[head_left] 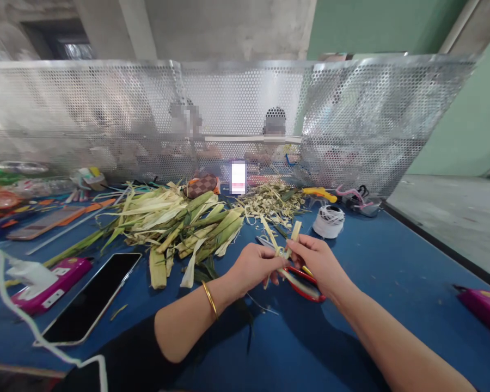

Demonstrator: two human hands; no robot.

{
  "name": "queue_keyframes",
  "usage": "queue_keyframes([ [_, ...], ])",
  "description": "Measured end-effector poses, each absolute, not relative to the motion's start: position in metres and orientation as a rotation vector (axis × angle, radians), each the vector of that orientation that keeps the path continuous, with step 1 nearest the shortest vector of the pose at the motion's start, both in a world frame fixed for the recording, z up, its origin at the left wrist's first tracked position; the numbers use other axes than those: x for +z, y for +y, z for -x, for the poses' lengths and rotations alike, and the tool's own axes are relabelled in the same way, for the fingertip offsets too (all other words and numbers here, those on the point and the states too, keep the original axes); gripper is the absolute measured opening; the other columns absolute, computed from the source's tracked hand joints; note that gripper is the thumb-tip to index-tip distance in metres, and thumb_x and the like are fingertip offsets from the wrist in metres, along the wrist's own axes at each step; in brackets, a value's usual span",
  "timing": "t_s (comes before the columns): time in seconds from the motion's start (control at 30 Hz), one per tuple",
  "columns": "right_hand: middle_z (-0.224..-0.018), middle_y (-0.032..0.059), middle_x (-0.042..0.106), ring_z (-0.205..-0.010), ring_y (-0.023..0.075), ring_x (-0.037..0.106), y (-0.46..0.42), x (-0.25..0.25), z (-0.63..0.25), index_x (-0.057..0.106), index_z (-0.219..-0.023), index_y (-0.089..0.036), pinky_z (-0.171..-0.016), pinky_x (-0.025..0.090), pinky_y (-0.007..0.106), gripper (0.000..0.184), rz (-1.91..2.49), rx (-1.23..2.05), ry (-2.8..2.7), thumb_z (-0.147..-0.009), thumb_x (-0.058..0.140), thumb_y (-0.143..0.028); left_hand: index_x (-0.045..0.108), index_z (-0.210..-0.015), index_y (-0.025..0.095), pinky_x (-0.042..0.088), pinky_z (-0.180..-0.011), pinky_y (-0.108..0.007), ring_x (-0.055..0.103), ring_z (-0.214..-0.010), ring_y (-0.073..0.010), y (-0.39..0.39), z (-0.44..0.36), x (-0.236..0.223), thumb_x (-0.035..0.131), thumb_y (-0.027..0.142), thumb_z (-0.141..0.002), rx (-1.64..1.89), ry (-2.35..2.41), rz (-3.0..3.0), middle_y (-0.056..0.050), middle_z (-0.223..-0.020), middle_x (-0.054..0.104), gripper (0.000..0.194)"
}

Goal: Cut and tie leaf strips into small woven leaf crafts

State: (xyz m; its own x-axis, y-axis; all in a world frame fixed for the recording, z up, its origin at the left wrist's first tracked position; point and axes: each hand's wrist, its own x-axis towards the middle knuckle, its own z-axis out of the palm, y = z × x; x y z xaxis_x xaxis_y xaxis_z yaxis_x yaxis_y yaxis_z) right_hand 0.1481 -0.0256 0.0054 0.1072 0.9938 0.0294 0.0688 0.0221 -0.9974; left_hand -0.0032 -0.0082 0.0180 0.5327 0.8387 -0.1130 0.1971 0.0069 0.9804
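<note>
My left hand (259, 265) is closed in a pinch around pale corn husk strips (270, 231) at the middle of the blue table. Close against it, my right hand (312, 261) pinches an upright husk strip (296, 230) where the strips meet. The join between the fingers is too small to make out. Red-handled scissors (310, 294) lie beneath both hands, partly covered by them. A pile of corn husks (167, 218) spreads to the left, and small husk scraps (273, 201) are heaped behind the hands. A spool of white string (329, 222) stands behind my right hand.
A black-screened phone (92, 299) and a purple power strip (67, 277) with a white charger lie at left. Another purple power strip (484, 305) is at far right. A yellow glue gun (320, 194) lies before the perforated metal partition (245, 98). People sit behind it.
</note>
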Motion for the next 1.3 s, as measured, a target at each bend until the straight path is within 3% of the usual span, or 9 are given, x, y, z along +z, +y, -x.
queue_keyframes([
  [0.17,-0.052,-0.0027,0.052,-0.048,0.0127,0.047,-0.019,-0.004,-0.154,0.054,-0.06,-0.02,-0.051,0.039,0.027,0.034,1.333,0.924,-1.192,-0.073,0.061,-0.05,0.066,-0.059,0.013,0.035,-0.039,-0.019,0.052,-0.044,-0.0089,-0.005,0.003,0.018,0.063,0.027,-0.069,0.615,0.974,-1.414,-0.001,-0.054,0.06,0.017],
  [0.3,-0.072,0.0024,0.06,-0.065,0.0178,0.056,-0.025,0.004,-0.16,0.059,-0.087,-0.02,-0.063,0.045,0.031,0.022,1.371,0.229,-1.316,-0.081,0.059,-0.041,0.071,-0.073,0.014,0.031,-0.041,-0.018,0.054,-0.049,-0.0082,-0.002,0.005,0.017,0.064,0.028,-0.07,0.655,0.98,-1.216,-0.001,-0.059,0.061,0.016],
  [0.37,-0.078,0.0044,0.062,-0.072,0.0183,0.057,-0.033,0.01,-0.157,0.06,-0.091,-0.021,-0.069,0.044,0.032,0.013,1.227,-0.098,-1.659,-0.086,0.053,-0.031,0.071,-0.077,0.014,0.024,-0.04,-0.017,0.052,-0.05,-0.0074,0.0,0.006,0.016,0.065,0.03,-0.07,0.69,0.974,-1.121,-0.001,-0.062,0.061,0.019],
  [0.47,-0.079,0.0054,0.064,-0.075,0.0188,0.058,-0.042,0.012,-0.147,0.062,-0.096,-0.02,-0.071,0.04,0.034,0.019,0.927,-0.357,-2.334,-0.088,0.045,-0.016,0.07,-0.073,0.013,0.015,-0.04,-0.02,0.038,-0.045,-0.005,0.002,0.006,0.012,0.068,0.029,-0.066,0.759,0.986,-1.048,0.002,-0.054,0.053,0.018],
  [0.63,-0.082,0.008,0.064,-0.076,0.0211,0.057,-0.04,0.002,-0.135,0.063,-0.093,-0.014,-0.07,0.035,0.036,0.018,0.913,-0.729,-2.61,-0.083,0.048,-0.009,0.067,-0.067,0.012,0.017,-0.044,-0.021,0.037,-0.048,-0.0056,0.005,0.004,0.007,0.07,0.026,-0.064,0.835,1.038,-0.953,0.003,-0.055,0.052,0.015],
  [0.73,-0.073,0.0051,0.063,-0.071,0.0182,0.057,-0.036,-0.003,-0.135,0.06,-0.077,-0.016,-0.067,0.034,0.034,0.022,0.912,-0.696,-2.516,-0.091,0.044,-0.012,0.067,-0.069,0.012,0.017,-0.044,-0.021,0.042,-0.052,-0.0062,0.006,0.006,0.008,0.072,0.031,-0.065,0.818,0.998,-0.939,0.002,-0.059,0.055,0.019],
  [0.83,-0.072,0.0041,0.065,-0.068,0.016,0.057,-0.035,-0.005,-0.135,0.06,-0.078,-0.017,-0.064,0.033,0.032,0.029,0.993,-0.548,-2.35,-0.096,0.038,-0.018,0.066,-0.069,0.012,0.02,-0.045,-0.02,0.044,-0.054,-0.006,0.007,0.009,0.011,0.076,0.031,-0.062,0.769,0.903,-1.003,0.002,-0.06,0.056,0.023],
  [1.07,-0.061,0.0003,0.06,-0.056,0.0127,0.05,-0.048,0.0,-0.127,0.056,-0.073,-0.018,-0.06,0.034,0.029,0.022,0.82,-0.274,-2.294,-0.091,0.043,-0.016,0.066,-0.063,0.011,0.026,-0.045,-0.018,0.047,-0.055,-0.0061,0.009,0.013,0.019,0.074,0.028,-0.067,0.828,0.964,-1.118,-0.003,-0.067,0.064,0.018],
  [1.3,-0.068,0.0019,0.063,-0.061,0.0148,0.054,-0.055,0.008,-0.13,0.057,-0.092,-0.018,-0.063,0.04,0.031,0.014,0.608,-0.082,-2.34,-0.091,0.043,-0.02,0.069,-0.067,0.011,0.035,-0.05,-0.019,0.051,-0.056,-0.0076,0.009,0.012,0.021,0.076,0.026,-0.065,0.824,0.973,-1.075,-0.004,-0.069,0.066,0.017],
])
